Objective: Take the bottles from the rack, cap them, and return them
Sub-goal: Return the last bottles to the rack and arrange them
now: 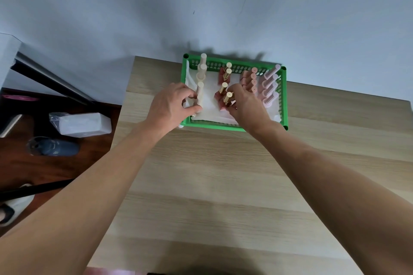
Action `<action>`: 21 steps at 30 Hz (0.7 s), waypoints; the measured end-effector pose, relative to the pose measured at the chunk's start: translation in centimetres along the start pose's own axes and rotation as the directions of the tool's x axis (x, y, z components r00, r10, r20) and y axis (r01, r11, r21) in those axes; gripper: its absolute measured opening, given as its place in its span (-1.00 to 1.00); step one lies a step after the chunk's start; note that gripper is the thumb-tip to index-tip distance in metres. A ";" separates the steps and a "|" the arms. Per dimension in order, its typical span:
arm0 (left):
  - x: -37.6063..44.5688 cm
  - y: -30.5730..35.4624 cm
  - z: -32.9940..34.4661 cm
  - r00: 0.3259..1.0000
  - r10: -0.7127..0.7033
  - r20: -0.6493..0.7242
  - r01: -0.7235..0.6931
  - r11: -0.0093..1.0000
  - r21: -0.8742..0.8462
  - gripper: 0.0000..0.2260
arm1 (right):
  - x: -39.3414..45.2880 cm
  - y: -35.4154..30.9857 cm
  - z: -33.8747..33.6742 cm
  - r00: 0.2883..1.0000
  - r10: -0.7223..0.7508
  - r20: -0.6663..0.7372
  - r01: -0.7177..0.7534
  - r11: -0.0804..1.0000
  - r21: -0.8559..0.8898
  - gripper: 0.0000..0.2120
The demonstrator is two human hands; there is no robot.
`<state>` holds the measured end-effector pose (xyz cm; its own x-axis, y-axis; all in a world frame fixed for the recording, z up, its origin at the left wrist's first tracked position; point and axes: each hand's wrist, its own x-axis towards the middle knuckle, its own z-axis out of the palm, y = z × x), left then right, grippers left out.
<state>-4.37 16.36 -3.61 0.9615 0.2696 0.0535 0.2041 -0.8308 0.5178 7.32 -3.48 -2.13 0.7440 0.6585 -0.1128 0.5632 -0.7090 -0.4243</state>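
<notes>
A green perforated basket (232,127) serves as the rack at the table's far edge, lined with white paper. Inside stand rows of slim bottles: cream ones (203,67) on the left, red ones with gold caps (228,71) in the middle, then pink ones (253,79) and pale lilac ones (269,83) on the right. My left hand (172,105) is closed around the nearest cream bottle (199,94) at the basket's front left. My right hand (247,102) pinches the nearest red bottle with a gold cap (228,97).
The light wooden table (212,185) stretches toward me from the basket. A grey wall rises right behind the basket. On the dark floor to the left lie a wrapped white package (82,123), a dark shoe (53,147) and black rods.
</notes>
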 end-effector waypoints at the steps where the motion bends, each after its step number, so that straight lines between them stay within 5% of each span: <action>1: 0.0 -0.1 -0.1 1.000 0.001 -0.002 -0.001 1.000 -0.009 -0.71 | 0.2 0.0 0.0 1.000 0.000 0.014 0.000 1.000 -0.013 -0.60; 21: 1.2 -1.0 0.0 0.997 0.072 -0.001 -0.072 0.996 -0.061 -0.70 | 1.9 0.4 -0.1 0.992 -0.030 0.119 0.040 0.996 -0.082 -0.44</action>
<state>-3.39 17.52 -4.10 0.9734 0.2097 0.0919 0.1228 -0.8168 0.5637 8.98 -2.55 -2.42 0.6790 0.7046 -0.2059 0.6199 -0.7006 -0.3533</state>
